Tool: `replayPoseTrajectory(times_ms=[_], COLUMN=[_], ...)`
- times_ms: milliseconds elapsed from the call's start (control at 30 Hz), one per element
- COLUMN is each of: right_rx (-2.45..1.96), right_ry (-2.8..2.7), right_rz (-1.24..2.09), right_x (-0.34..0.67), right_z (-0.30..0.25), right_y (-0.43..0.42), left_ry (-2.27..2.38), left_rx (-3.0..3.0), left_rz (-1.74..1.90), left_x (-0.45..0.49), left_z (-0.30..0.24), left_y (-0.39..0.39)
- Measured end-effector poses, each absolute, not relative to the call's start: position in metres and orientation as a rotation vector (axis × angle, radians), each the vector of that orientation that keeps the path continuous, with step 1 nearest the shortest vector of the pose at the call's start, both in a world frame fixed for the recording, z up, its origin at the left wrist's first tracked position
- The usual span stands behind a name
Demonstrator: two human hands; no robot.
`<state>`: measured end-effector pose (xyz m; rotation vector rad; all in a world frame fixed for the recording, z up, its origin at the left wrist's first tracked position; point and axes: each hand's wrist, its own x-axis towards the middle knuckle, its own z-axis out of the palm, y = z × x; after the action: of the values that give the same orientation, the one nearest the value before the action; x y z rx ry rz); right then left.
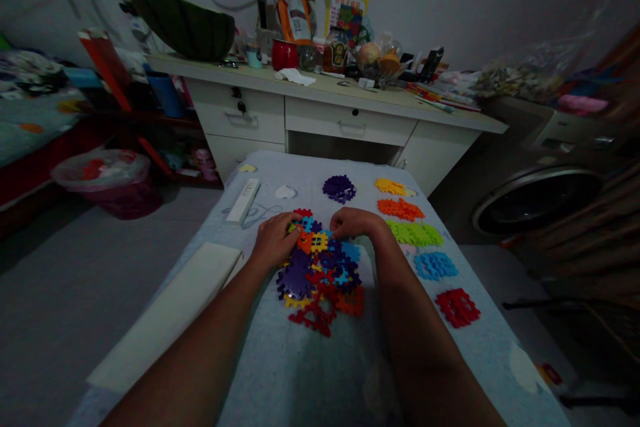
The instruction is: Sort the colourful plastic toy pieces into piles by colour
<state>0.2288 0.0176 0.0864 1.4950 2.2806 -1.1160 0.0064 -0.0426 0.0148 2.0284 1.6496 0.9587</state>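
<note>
A mixed pile of notched, interlocking plastic building pieces [297, 273] in purple, red, orange, yellow and blue lies on the cloth-covered table. At its upper left, my left hand [274, 240] is closed, with a bit of a yellow-green piece [292, 227] showing between thumb and fingers. An orange piece [304, 240] and a yellow window-shaped piece [319, 242] lie beside that thumb. My right hand [354, 221] is at the pile's upper right, its fingers curled and pinched together by light blue pieces; what they hold is hidden.
Sorted piles run along the right: yellow [391, 186], orange [401, 209], green [415, 233], blue [436, 265] and red [457, 307]. A purple pile [339, 188] sits farther back. To the left lie a white box [244, 201] and a long white slab [170, 313]. A cluttered desk [320, 97] stands behind.
</note>
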Motion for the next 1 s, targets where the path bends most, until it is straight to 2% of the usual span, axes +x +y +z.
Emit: replayPoseTrajectory(times_ms=[367,1000], right_rx=[1.591,2.273], right_ry=[2.351,2.593], right_rz=[-1.450,-1.147], right_x=[0.248,0.302], right_z=[0.093,0.113], right_y=[0.018,0.016], left_ry=[1.644,1.642], left_rx=[2.051,2.062], left_rz=[0.928,0.947], left_x=[0.006,0.005], left_z=[0.016,0.014], left_y=[-0.043,-0.042])
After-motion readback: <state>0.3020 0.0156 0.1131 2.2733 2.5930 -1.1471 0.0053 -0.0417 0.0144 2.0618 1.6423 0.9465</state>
